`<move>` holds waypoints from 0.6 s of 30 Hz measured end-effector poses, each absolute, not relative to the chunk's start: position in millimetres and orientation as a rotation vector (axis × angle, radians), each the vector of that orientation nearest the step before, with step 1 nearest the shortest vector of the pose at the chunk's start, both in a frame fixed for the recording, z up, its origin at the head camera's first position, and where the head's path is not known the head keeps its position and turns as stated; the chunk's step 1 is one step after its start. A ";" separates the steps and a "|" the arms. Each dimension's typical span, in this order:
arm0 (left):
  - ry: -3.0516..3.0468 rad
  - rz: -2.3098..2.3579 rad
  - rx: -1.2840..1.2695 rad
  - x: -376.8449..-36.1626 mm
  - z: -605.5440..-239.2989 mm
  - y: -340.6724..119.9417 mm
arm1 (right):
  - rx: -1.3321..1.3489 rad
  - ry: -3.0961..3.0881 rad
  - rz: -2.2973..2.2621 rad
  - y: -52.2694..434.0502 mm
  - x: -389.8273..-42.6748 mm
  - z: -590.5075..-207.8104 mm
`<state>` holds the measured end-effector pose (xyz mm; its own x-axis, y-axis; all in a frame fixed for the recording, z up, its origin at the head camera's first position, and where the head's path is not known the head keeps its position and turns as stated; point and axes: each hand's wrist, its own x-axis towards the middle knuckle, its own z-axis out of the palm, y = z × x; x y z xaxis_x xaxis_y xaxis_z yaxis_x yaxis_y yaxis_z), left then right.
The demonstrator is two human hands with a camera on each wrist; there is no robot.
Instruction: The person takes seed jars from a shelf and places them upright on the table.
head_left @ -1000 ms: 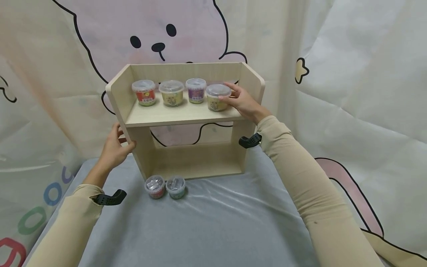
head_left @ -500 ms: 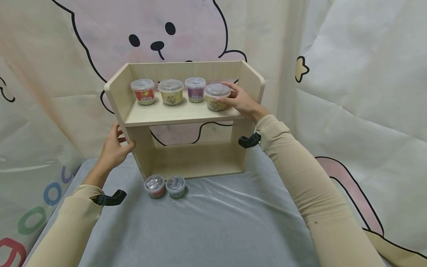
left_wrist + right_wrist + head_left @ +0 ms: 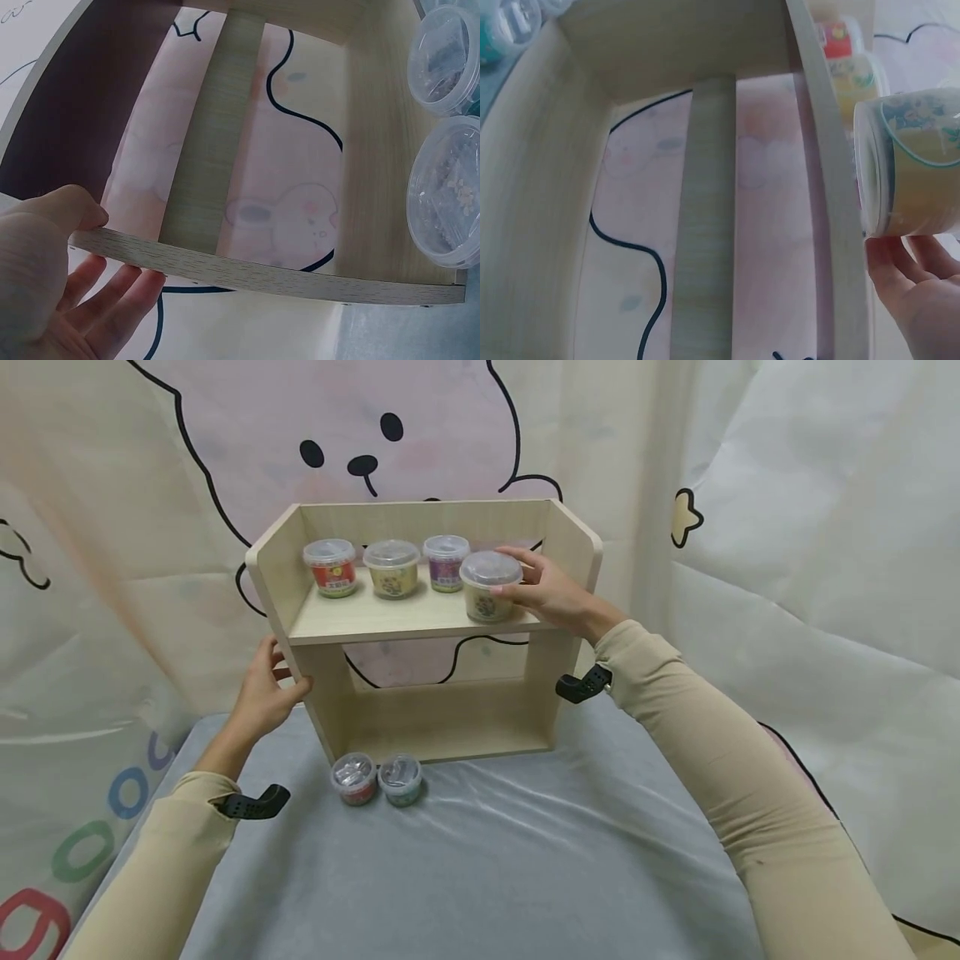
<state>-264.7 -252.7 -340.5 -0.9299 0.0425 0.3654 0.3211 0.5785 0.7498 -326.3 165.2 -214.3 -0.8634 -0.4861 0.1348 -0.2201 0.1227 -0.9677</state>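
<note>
A light wooden two-level shelf [image 3: 420, 622] stands on a grey-covered table. Its upper board carries a red-labelled cup [image 3: 330, 567], a yellow cup [image 3: 391, 568] and a purple cup [image 3: 446, 562] in a row. My right hand [image 3: 528, 585] grips a fourth lidded cup [image 3: 487, 587] with a yellow-green label, near the board's front right edge; the right wrist view shows that cup [image 3: 915, 172] with my fingers [image 3: 911, 289] beneath it. My left hand [image 3: 273, 689] grips the shelf's left side panel [image 3: 262, 271], thumb in front and fingers [image 3: 112, 300] behind.
Two small clear-lidded cups [image 3: 354, 778] [image 3: 401, 778] sit on the table [image 3: 525, 860] just in front of the shelf's lower opening. A cartoon-bear cloth [image 3: 375, 435] hangs close behind the shelf and to both sides.
The right hand has drawn the yellow-green cup out of the row toward the front edge of the upper board. The left hand keeps its hold on the side panel.
</note>
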 end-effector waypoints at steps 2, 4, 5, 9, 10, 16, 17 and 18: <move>-2.509 -1.281 -0.292 -265.5 -340.9 -252.5 | -0.714 2.233 -1.768 166.3 -321.6 -212.6; -2.517 -1.279 -0.282 -265.1 -340.5 -252.3 | -0.745 2.274 -1.719 166.0 -317.4 -211.2; -2.518 -1.281 -0.279 -264.7 -340.3 -252.3 | -0.763 2.279 -1.703 165.4 -315.2 -210.7; -2.520 -1.278 -0.282 -264.4 -339.3 -252.2 | -0.825 2.293 -1.653 163.2 -304.5 -210.7; -2.522 -1.276 -0.286 -265.0 -339.4 -252.0 | -0.829 2.284 -1.652 163.1 -301.4 -211.2; -2.527 -1.281 -0.287 -267.3 -340.7 -252.5 | -0.857 2.222 -1.642 161.2 -286.7 -216.5; -2.526 -1.284 -0.284 -267.1 -340.8 -253.0 | -0.869 2.210 -1.643 160.2 -284.9 -217.5; -2.527 -1.284 -0.283 -266.8 -340.7 -253.3 | -0.881 2.200 -1.648 159.2 -283.3 -218.4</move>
